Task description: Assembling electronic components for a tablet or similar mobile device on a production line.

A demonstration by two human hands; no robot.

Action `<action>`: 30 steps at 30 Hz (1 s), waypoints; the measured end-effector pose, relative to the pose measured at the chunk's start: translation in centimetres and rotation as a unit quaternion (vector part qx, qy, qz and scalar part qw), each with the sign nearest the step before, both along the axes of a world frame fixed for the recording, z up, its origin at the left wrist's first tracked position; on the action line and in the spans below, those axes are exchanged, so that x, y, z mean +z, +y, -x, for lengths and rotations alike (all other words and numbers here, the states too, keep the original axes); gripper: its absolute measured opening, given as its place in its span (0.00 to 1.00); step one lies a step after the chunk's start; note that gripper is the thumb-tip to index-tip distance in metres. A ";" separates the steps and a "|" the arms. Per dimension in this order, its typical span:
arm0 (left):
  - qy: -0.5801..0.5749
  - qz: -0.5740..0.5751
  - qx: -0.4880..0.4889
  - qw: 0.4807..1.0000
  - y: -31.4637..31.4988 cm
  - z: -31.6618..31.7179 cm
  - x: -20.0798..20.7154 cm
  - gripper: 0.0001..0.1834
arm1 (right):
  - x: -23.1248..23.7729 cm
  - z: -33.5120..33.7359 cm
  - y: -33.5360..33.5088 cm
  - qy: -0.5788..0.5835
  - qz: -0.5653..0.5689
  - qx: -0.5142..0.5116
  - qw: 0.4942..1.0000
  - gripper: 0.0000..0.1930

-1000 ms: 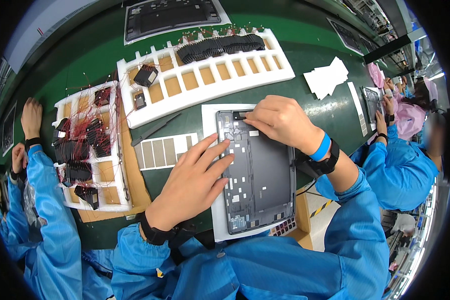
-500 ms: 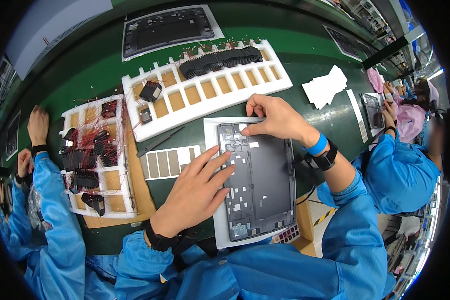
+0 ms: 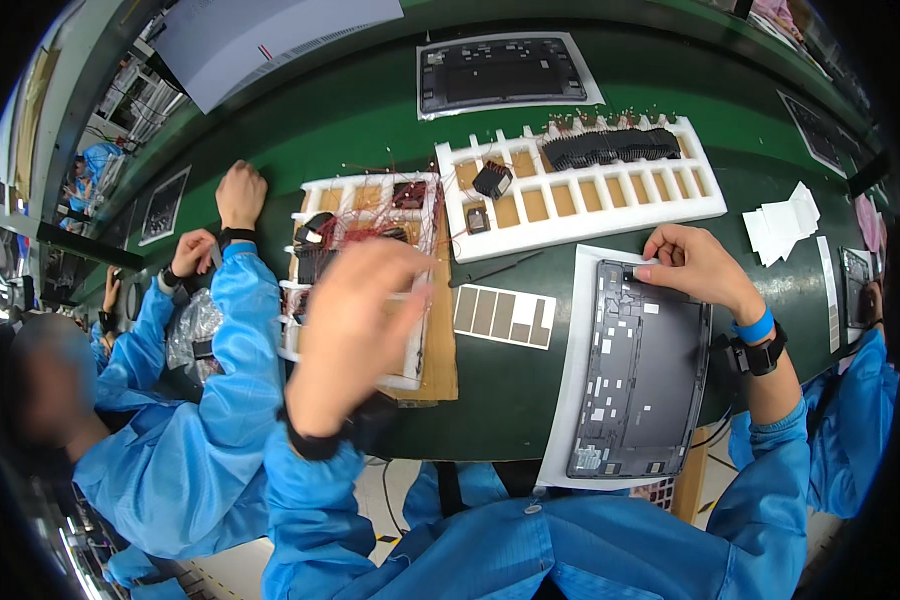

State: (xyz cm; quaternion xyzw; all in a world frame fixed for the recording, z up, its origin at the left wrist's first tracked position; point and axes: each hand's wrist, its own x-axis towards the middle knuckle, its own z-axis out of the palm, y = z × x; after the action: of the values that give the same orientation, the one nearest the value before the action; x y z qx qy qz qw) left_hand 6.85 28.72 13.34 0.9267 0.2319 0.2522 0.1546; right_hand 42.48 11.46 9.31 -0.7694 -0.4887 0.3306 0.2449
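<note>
A dark grey tablet back cover (image 3: 660, 360) with small white patches lies on white sheeting (image 3: 567, 400) at the table's near edge. At its top left corner, my right hand (image 3: 698, 268) presses the thumb down with the other fingers curled in. Whether anything small is pinched there is hidden. My left hand (image 3: 355, 325), blurred by motion, hovers over the left foam tray (image 3: 405, 382), thumb apart from the fingers and nothing seen between them. That tray holds black parts with tangled red wires (image 3: 410, 196), partly covered by my hand.
Behind stands a longer white foam tray (image 3: 580, 225) with a row of black parts (image 3: 610, 148). Between tray and cover lie a sticker sheet (image 3: 505, 316) and a dark thin tool (image 3: 495, 270). White papers (image 3: 780, 225) sit at right. A co-worker's hand (image 3: 241, 195) rests at left.
My left hand has lifted off the tablet cover and moved left over the wired parts. My right hand stays at the cover's top corner. The view has turned left.
</note>
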 end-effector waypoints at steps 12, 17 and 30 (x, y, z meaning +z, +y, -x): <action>0.171 0.022 0.143 0.975 14.6 7.9 -0.7 0.13 | 4.6 1.9 -2.6 -0.040 -0.083 0.016 0.996 0.10; 0.164 0.132 0.208 0.955 16.6 7.7 -3.9 0.15 | 5.1 2.4 -3.2 -0.041 -0.090 0.052 0.994 0.09; 0.114 -0.073 0.177 0.975 15.7 9.5 -1.7 0.11 | 5.3 2.4 -2.6 -0.038 -0.096 0.077 0.992 0.09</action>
State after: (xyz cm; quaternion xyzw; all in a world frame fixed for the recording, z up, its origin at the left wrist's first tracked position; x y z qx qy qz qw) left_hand -2.60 44.38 11.67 0.9021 0.3896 0.1849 0.0122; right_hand 40.10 8.91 14.61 -0.7146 -0.5848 0.2705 0.2723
